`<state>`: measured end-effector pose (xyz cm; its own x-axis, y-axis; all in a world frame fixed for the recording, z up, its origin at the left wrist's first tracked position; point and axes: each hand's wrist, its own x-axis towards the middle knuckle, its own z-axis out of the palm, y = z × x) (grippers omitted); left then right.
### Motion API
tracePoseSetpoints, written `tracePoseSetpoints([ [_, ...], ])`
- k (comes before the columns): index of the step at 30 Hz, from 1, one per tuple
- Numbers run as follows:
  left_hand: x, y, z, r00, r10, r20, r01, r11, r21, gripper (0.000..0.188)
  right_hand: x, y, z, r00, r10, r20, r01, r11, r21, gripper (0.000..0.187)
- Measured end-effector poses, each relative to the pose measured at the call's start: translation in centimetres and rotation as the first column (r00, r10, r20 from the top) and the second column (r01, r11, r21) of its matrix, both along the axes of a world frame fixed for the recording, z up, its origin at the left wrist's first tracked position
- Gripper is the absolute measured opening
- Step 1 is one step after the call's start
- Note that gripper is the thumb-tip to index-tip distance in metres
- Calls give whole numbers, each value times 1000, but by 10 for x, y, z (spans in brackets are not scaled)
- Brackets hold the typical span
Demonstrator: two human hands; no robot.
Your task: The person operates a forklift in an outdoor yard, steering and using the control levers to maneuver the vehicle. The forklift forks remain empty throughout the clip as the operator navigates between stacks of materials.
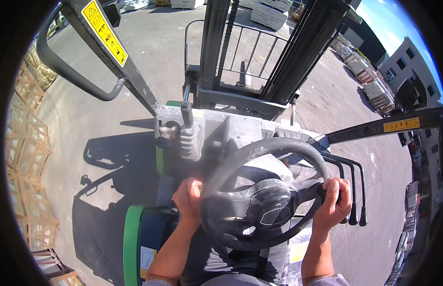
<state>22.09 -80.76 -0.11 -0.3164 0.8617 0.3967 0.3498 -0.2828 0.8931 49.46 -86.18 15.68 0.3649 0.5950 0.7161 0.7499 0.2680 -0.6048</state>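
Observation:
The black, dusty steering wheel (278, 144) of a forklift is in front of me, its hub (274, 205) facing up. My right hand (332, 200) is closed on the right side of the rim, thumb uppermost. At the left side of the rim, my left hand (187, 200) is curled closed against it; the inner fingers are partly hidden. Three bent black levers with knobs (353, 214) stand just right of my right hand. Ahead on the left of the dusty dashboard is a grey upright lever (187, 114) beside a ribbed boot (190, 145).
The black mast (297, 52) and load backrest (250, 47) rise ahead. Frame posts (109, 38) flank me, the left with a grab handle (83, 86). Wooden crates (30, 171) line the left; stacked slabs (378, 95) stand right, more stacks (269, 14) at the far end.

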Motion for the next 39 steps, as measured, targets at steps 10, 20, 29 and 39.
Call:
tracePoseSetpoints([
  [10, 3, 15, 32, 991, -115, 67, 118, 992, -53, 22, -44, 59, 49, 982, 124, 142, -124, 992, -4, 5],
  [20, 27, 2, 21, 578, -11, 816, 308, 929, -206, 49, -152, 21, 17, 769, 580, 271, -581, 810, -84, 18],
  [29, 117, -164, -111, 511, 38, 859, 837, 208, -507, 18, -49, -121, -46, 729, 635, 255, -530, 760, -376, 24],
  [39, 131, -183, -153, 550, -205, 810, 822, 304, -482, 25, 21, -36, 9, 993, 1, -119, -19, 989, -145, 7],
])
